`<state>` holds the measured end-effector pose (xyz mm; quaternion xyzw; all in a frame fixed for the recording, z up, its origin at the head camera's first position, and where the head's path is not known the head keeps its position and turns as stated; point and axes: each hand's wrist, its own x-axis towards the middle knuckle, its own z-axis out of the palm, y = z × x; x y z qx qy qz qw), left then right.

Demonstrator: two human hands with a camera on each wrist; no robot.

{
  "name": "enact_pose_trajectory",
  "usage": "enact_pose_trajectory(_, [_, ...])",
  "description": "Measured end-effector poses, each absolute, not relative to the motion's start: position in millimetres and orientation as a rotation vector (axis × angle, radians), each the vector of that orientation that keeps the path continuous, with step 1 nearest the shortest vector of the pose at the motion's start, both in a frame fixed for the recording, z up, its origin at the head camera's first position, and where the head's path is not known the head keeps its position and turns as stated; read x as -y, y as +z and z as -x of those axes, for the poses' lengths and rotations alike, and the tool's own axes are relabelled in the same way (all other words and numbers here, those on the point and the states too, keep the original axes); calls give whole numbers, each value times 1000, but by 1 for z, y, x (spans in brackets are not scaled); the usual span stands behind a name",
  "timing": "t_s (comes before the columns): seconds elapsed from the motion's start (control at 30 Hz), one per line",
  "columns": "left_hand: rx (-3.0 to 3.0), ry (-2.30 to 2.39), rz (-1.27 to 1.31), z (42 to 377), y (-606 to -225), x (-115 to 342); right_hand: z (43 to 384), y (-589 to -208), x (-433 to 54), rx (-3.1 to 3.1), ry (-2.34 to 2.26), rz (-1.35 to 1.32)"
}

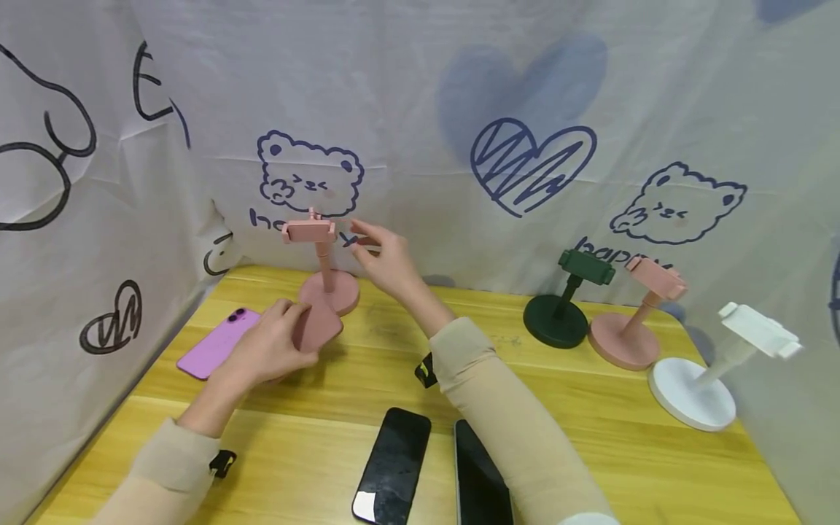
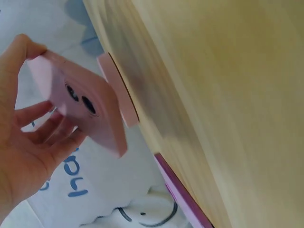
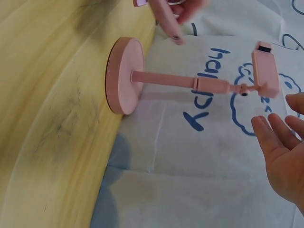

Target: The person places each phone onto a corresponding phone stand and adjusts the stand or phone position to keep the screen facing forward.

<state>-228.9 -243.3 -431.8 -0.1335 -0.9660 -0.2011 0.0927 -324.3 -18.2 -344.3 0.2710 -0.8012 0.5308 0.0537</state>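
My left hand (image 1: pixel 265 348) grips a pink phone (image 1: pixel 319 329) by its edges, thumb on one side and fingers on the other. In the left wrist view the phone (image 2: pixel 88 102) is tilted above the table, its two camera lenses showing. Just behind it stands a pink phone stand (image 1: pixel 333 293) with a round base, an upright pole and a clamp (image 1: pixel 310 232) on top. Beside that clamp is my right hand (image 1: pixel 387 260), fingers spread and holding nothing. The right wrist view has the right hand (image 3: pixel 287 164) close to the clamp, palm towards it.
A purple phone (image 1: pixel 216 344) lies at the left of the wooden table. Two dark phones, one black (image 1: pixel 392 463) and one partly under my right sleeve (image 1: pixel 479 481), lie in front. Green (image 1: pixel 556 322), pink (image 1: pixel 623 343) and white (image 1: pixel 692 397) stands line the right side. Patterned cloth (image 1: pixel 420 146) hangs behind.
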Motion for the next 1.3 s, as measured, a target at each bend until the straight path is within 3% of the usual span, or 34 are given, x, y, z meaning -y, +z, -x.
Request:
enact_pose_trajectory(0.77, [2255, -777, 594, 244, -406, 154, 268, -380, -69, 2165, 1762, -675])
enact_pose_trajectory(1.3, [2163, -687, 723, 241, -401, 107, 237, -391, -104, 2203, 1847, -543])
